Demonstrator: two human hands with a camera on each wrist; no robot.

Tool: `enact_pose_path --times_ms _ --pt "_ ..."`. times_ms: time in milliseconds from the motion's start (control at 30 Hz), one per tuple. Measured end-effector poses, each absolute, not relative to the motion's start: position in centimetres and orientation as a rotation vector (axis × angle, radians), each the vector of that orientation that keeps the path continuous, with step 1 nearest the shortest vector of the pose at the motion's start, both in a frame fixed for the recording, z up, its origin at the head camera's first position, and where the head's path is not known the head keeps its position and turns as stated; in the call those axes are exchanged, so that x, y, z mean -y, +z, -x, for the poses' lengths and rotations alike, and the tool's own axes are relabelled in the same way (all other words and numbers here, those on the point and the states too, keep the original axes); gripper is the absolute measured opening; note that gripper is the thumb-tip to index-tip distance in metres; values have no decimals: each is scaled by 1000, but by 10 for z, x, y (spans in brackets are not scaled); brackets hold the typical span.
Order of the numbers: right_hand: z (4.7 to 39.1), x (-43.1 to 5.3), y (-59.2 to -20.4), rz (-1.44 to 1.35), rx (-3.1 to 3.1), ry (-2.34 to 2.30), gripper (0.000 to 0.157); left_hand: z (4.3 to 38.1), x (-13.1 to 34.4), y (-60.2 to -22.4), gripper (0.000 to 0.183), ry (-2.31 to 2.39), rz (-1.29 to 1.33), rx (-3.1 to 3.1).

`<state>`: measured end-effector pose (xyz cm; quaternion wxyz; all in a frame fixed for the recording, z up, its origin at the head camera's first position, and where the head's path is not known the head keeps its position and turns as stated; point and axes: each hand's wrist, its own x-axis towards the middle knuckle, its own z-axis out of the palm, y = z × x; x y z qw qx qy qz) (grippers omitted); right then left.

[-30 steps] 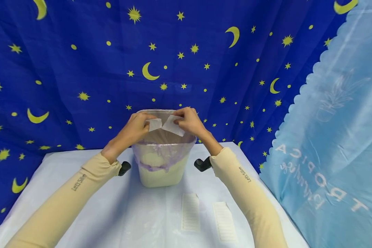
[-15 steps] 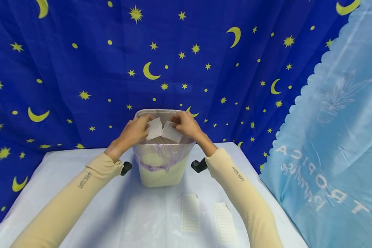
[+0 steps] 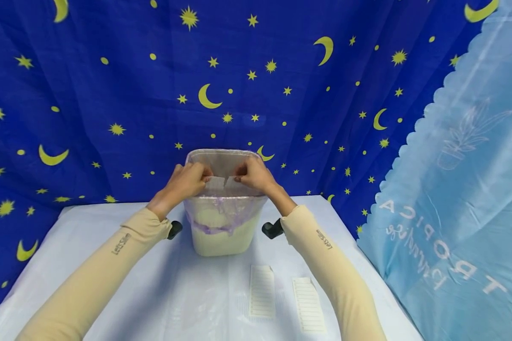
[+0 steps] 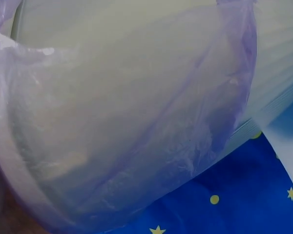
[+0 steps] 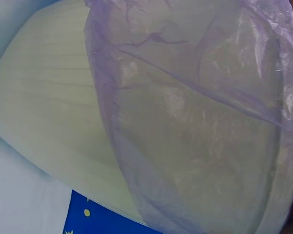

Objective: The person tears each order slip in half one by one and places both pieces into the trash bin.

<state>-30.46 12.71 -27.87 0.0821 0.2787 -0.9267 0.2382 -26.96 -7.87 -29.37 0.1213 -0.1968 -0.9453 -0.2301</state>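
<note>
A pale cream bin (image 3: 222, 241) stands on the table, its rim covered by a thin purple plastic liner (image 3: 222, 215). My left hand (image 3: 187, 181) reaches over the left of the mouth and pinches a white piece of paper (image 3: 215, 183). From the right side my right hand (image 3: 256, 174) pinches another torn piece of paper (image 3: 233, 185). A narrow notch shows between the two pieces, which hang partly behind the front rim. The liner (image 4: 151, 131) over the bin's side fills most of the left wrist view. Liner (image 5: 200, 122) and bin wall (image 5: 49, 97) fill the right wrist view.
Two lined paper strips (image 3: 262, 291) lie on the white table (image 3: 187, 289) in front of the bin. A blue curtain (image 3: 132, 94) with moons and stars hangs close behind, and a light blue cloth (image 3: 461, 189) hangs at the right.
Both hands have lowered slightly into the bin's mouth. The paper pieces have dropped from above the rim to partly behind it and now show less of their surface.
</note>
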Motion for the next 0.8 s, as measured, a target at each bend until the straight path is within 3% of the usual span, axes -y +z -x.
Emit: enact_pose_path --times_ms 400,800 --pt "303 -128 -285 -793 2789 951 18 268 77 -291 27 -754 608 2796" --pt "298 -131 -293 -895 2640 944 10 264 82 -293 21 -768 747 2680"
